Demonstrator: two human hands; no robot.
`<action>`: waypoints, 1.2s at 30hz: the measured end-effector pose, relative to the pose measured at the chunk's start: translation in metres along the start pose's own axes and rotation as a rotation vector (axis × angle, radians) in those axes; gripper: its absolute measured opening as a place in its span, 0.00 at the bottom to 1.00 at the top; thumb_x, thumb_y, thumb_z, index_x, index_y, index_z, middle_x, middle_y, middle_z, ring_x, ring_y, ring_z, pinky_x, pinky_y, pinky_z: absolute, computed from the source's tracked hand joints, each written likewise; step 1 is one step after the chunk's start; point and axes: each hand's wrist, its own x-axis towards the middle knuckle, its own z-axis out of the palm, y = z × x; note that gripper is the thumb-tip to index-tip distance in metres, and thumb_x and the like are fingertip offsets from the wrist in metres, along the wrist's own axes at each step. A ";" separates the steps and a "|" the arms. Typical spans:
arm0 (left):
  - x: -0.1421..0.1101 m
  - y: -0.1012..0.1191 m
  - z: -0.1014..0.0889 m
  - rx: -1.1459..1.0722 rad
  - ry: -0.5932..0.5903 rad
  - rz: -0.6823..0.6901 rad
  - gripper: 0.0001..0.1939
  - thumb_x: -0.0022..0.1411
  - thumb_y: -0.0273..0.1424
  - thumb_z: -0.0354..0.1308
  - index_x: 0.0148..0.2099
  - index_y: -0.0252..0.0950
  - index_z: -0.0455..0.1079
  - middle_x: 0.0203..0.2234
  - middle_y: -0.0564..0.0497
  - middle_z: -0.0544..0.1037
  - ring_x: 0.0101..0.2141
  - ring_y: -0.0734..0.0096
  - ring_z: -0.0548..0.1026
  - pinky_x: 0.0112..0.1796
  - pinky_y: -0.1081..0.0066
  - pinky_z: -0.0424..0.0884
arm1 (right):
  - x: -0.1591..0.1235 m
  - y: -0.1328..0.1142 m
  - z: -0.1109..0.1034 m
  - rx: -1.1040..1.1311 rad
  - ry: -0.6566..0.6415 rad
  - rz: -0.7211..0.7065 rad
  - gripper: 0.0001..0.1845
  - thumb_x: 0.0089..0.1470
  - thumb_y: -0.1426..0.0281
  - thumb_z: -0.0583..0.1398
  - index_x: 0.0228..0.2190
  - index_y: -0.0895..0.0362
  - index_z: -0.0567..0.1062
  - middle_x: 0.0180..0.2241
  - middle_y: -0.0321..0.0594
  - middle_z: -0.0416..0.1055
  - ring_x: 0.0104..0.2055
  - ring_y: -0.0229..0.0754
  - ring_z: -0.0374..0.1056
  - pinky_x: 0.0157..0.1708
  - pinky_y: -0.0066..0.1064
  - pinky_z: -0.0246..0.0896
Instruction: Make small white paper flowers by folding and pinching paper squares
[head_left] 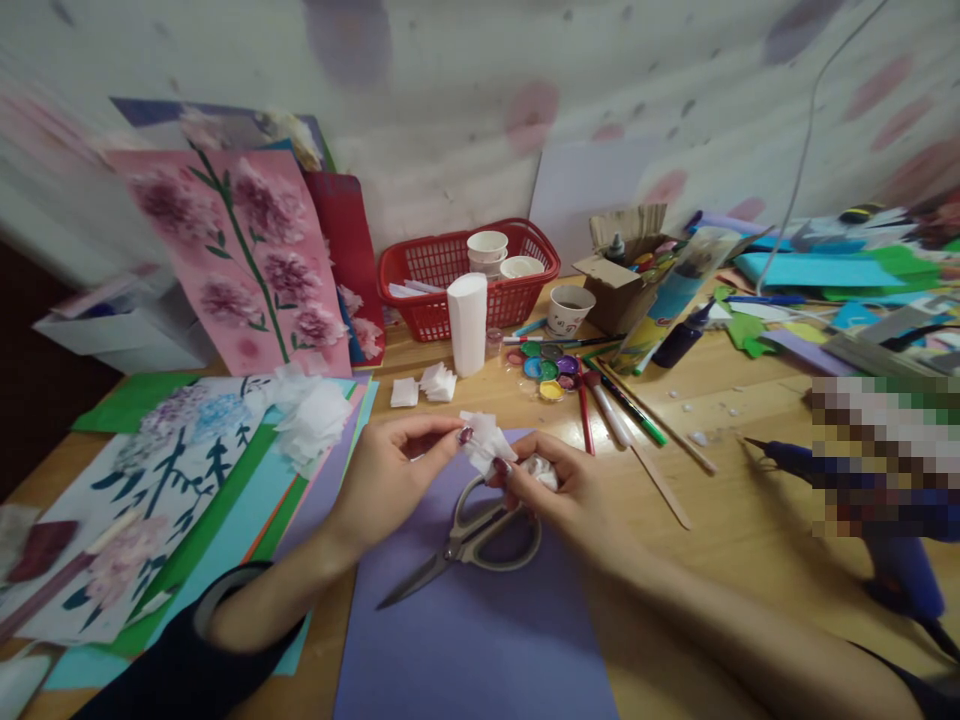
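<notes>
Wooden desk, red basket toward the rear. Left hand and right hand both pinch a white tissue piece above purple paper; crumpled white wad at the right fingers, scissors lying on the paper below.

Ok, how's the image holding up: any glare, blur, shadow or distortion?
Head view: glare whitens the wooden table just beyond the right hand; the spotted backdrop looks soft, stretched toward the corners; a pixelated block hides part of the glue gun, with a soft shadow beside it; the left hand reads clearly, but the white tissue loses fine detail.
</notes>
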 end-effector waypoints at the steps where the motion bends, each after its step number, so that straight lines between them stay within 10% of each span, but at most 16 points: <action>1: 0.001 0.000 0.000 -0.024 -0.011 -0.027 0.07 0.57 0.29 0.63 0.38 0.34 0.80 0.35 0.46 0.84 0.36 0.64 0.82 0.39 0.68 0.78 | 0.000 0.000 0.000 0.000 0.001 0.004 0.13 0.55 0.59 0.60 0.28 0.56 0.74 0.23 0.36 0.73 0.23 0.37 0.68 0.23 0.26 0.61; 12: 0.008 -0.009 -0.008 -0.171 0.083 -0.131 0.11 0.57 0.35 0.64 0.39 0.33 0.78 0.33 0.48 0.84 0.33 0.66 0.81 0.35 0.71 0.78 | -0.001 0.004 -0.001 0.039 0.021 0.050 0.14 0.55 0.58 0.62 0.29 0.57 0.74 0.24 0.37 0.75 0.23 0.37 0.68 0.22 0.25 0.61; 19: 0.005 -0.005 -0.007 -0.109 0.231 0.070 0.08 0.58 0.27 0.62 0.41 0.37 0.70 0.31 0.53 0.79 0.34 0.72 0.79 0.36 0.74 0.75 | 0.001 0.003 0.002 0.103 0.032 0.104 0.14 0.54 0.58 0.63 0.28 0.57 0.73 0.23 0.37 0.75 0.20 0.35 0.67 0.21 0.24 0.60; 25: -0.007 0.000 0.002 0.218 -0.041 0.390 0.14 0.62 0.19 0.51 0.37 0.36 0.77 0.36 0.49 0.78 0.40 0.71 0.76 0.43 0.73 0.72 | 0.001 0.000 0.002 0.103 -0.001 0.070 0.14 0.54 0.59 0.62 0.29 0.58 0.75 0.23 0.37 0.75 0.20 0.34 0.67 0.20 0.23 0.61; 36: -0.007 0.004 0.003 0.109 -0.183 0.321 0.13 0.57 0.22 0.53 0.40 0.32 0.78 0.35 0.47 0.79 0.38 0.68 0.78 0.40 0.70 0.74 | -0.002 -0.001 -0.002 0.127 -0.073 -0.023 0.08 0.55 0.67 0.61 0.33 0.57 0.79 0.29 0.39 0.79 0.23 0.34 0.70 0.24 0.23 0.65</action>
